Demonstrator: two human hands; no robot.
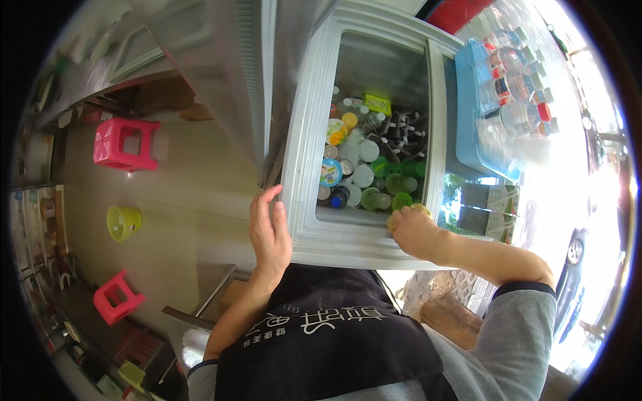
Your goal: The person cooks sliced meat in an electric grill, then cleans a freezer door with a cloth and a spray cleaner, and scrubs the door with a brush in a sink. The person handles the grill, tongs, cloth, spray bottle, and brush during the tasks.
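Note:
My right hand [420, 234] grips a yellowish cloth [425, 208] and presses it near the front corner of a sliding glass lid [383, 60]. The lid belongs to a white chest freezer [307, 233] in front of me. Beside the freezer's left edge is my left hand [271, 233], its fingers extended and holding nothing; whether it touches the edge I cannot tell. Through the glass show several lidded cups [363, 176], green containers [401, 201] and dark pouches with white caps [401, 135]. Most of the cloth is hidden under my fingers.
A blue plastic basket [464, 108] with several clear bottles [511, 90] stands on the freezer's right part, near some cartons [503, 200]. To the left, pink stools [118, 145] and a yellow bucket [123, 223] stand on the floor. A translucent curtain [220, 75] hangs at upper left.

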